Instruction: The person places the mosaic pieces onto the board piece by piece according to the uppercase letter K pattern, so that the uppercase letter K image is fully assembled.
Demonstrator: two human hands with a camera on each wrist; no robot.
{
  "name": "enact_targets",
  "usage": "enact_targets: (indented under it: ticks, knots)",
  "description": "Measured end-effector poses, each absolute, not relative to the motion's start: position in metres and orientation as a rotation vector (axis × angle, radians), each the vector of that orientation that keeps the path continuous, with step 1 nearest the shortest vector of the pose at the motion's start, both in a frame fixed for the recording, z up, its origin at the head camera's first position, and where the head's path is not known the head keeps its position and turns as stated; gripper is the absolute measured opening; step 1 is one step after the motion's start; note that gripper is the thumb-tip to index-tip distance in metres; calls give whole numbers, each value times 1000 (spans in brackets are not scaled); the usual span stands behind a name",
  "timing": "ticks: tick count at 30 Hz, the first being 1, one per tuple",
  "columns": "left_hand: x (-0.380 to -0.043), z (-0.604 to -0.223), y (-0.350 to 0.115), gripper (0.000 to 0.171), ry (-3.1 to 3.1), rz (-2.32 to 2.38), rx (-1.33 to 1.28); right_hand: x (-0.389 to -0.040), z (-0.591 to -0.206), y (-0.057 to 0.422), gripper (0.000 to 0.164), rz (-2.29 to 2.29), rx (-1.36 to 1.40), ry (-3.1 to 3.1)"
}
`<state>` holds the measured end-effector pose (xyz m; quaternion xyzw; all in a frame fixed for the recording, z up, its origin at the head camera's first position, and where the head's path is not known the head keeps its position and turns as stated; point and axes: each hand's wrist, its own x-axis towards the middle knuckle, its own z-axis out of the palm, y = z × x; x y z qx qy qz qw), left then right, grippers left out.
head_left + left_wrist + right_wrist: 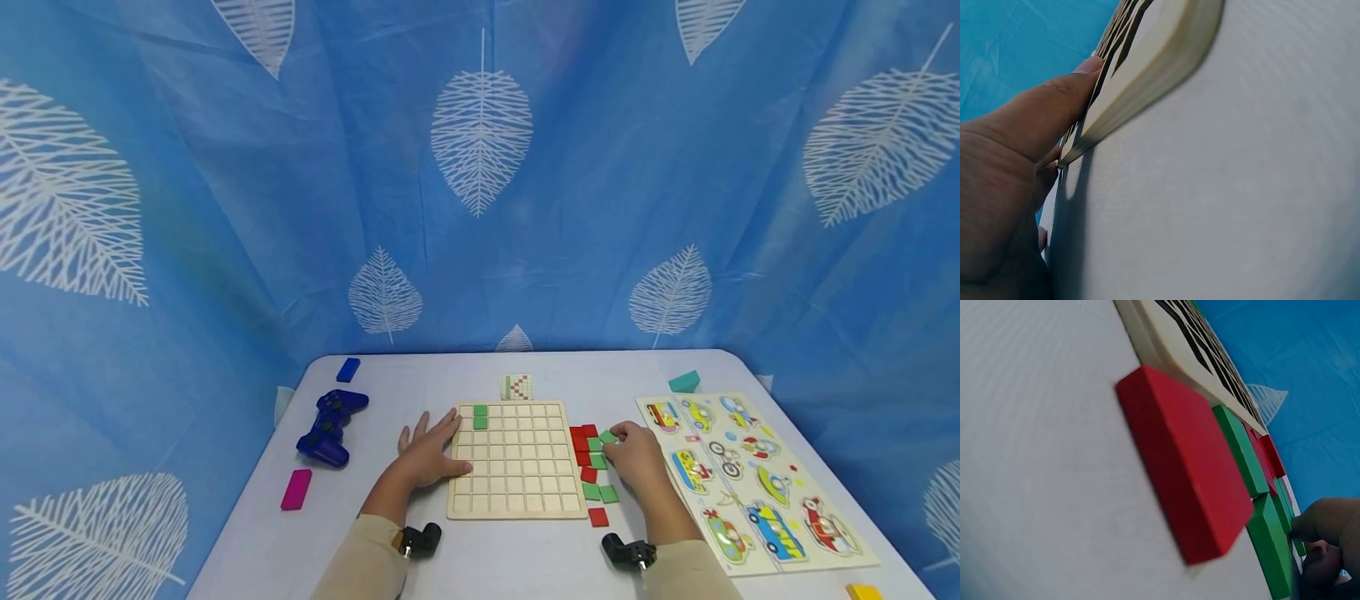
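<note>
A square wooden grid board lies in the middle of the table, with two green tiles one above the other in its upper left cells. My left hand rests spread at the board's left edge; its thumb lies over the rim in the left wrist view. Right of the board, my right hand pinches a green tile at the far end of a loose group. Red tiles and green tiles lie between that hand and the board. The nearest red tile looms large in the right wrist view.
A small patterned card lies behind the board. To the left are a blue game controller, a blue block and a magenta block. A vehicle picture puzzle, a teal block and a yellow block lie to the right.
</note>
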<state>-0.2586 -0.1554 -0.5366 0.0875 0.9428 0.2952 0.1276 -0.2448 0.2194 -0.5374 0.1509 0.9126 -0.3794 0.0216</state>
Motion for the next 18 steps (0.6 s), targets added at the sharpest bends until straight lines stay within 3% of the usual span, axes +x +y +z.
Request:
enact_targets:
  ticks: [18]
  knots:
    - [-258,-539,-155,100,2750,860,261,-250,-537,215,36,-1297,442,2797]
